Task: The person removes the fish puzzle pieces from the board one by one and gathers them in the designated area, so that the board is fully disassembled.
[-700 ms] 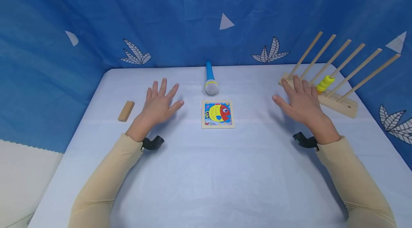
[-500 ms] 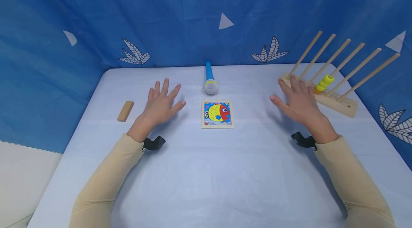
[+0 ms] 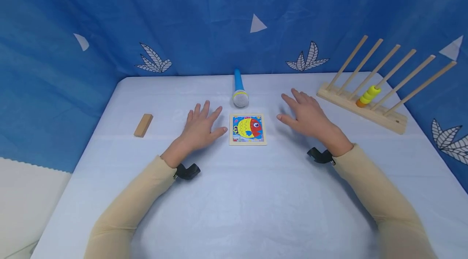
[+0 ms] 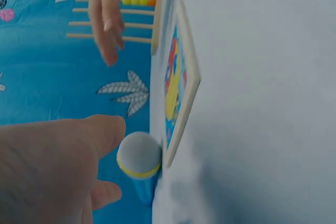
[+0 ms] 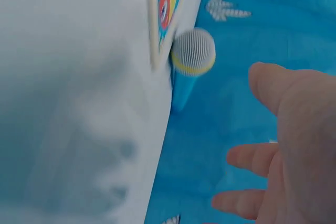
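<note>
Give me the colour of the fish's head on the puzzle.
The fish's head on the puzzle is red, best seen in the head view.

Blue leaf-print cloth (image 3: 204, 19) behind white-covered table (image 3: 256, 202).

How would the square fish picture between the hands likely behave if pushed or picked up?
The fish picture would probably slide rather than roll, lying square and flat on the white tabletop. It looks stiff: its pale rim runs straight. Lying so low, it may be awkward to pinch up.
</note>
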A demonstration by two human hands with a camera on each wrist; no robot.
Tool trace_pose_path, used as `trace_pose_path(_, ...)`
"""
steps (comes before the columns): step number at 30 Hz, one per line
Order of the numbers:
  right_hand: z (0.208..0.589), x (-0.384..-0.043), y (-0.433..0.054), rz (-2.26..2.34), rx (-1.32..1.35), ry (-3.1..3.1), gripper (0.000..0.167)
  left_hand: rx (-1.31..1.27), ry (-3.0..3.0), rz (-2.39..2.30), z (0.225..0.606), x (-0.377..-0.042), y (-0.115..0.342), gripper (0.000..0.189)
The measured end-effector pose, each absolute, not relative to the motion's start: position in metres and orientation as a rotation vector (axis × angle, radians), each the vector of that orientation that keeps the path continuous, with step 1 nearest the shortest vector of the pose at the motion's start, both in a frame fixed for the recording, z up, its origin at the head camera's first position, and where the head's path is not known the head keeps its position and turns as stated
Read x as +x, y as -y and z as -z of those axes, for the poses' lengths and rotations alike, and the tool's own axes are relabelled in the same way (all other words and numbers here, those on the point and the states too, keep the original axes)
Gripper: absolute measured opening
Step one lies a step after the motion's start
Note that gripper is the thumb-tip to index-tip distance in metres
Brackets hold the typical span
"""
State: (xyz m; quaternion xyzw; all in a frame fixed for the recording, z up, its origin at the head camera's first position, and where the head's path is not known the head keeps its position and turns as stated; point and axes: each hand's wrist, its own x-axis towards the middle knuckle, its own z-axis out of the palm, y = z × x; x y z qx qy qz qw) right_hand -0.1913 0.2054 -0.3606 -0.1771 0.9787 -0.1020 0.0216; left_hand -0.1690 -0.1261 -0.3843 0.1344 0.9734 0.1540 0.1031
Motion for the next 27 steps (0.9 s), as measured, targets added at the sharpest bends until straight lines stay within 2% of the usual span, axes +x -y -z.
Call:
trace_pose_path(10, 0.365, -0.202, -0.159, 0.383, -0.660, -2.911, 0.071, 0.462, -2.803, -0.526, 0.403, -0.164, 0.109, 0.077)
trace_pose_path(27, 0.372, -0.213, -0.101, 0.442, -0.768, -2.813, 0.061, 0.469, -2.798, -0.535, 0.416, -0.161, 0.108, 0.076)
